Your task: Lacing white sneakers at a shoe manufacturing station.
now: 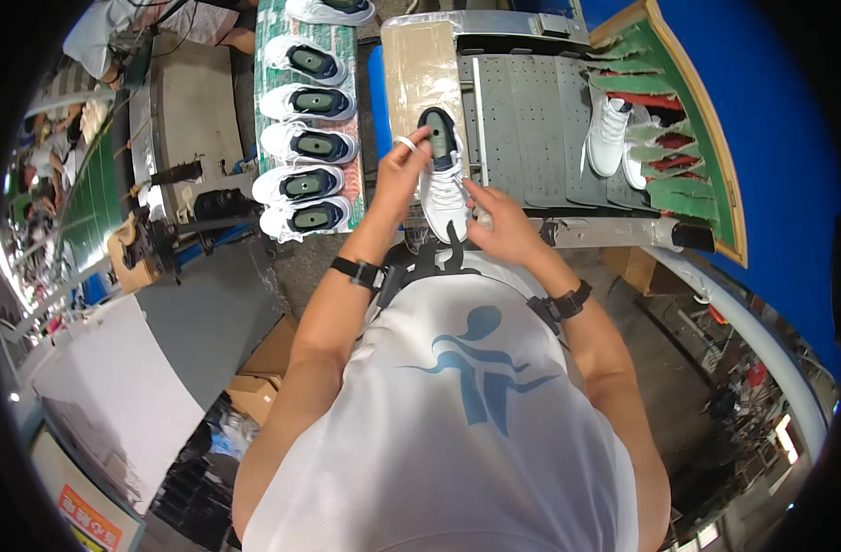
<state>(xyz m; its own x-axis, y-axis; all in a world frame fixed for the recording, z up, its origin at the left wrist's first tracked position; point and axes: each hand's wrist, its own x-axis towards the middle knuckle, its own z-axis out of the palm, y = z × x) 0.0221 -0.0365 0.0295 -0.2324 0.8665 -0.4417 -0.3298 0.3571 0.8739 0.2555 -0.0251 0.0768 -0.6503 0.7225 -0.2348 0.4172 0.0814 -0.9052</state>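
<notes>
A white sneaker [443,198] with a dark green insole lies on the tan taped board in front of me, its toe toward my body. My left hand [405,177] is at its left side, fingers closed by the heel opening. A thin white band or loop shows at those fingers; I cannot tell whether it is a lace. My right hand [505,225] grips the sneaker's right side beside the white laces [450,191], fingers bent and thumb near the toe. The underside of the sneaker is hidden.
On the left, several white sneakers [310,143] lie in a row on a green board [354,198]. At right, a grey slatted conveyor [531,129] carries white sneakers [608,138] beside a frame of torn green flaps [682,195]. Cardboard boxes [252,396] stand lower left.
</notes>
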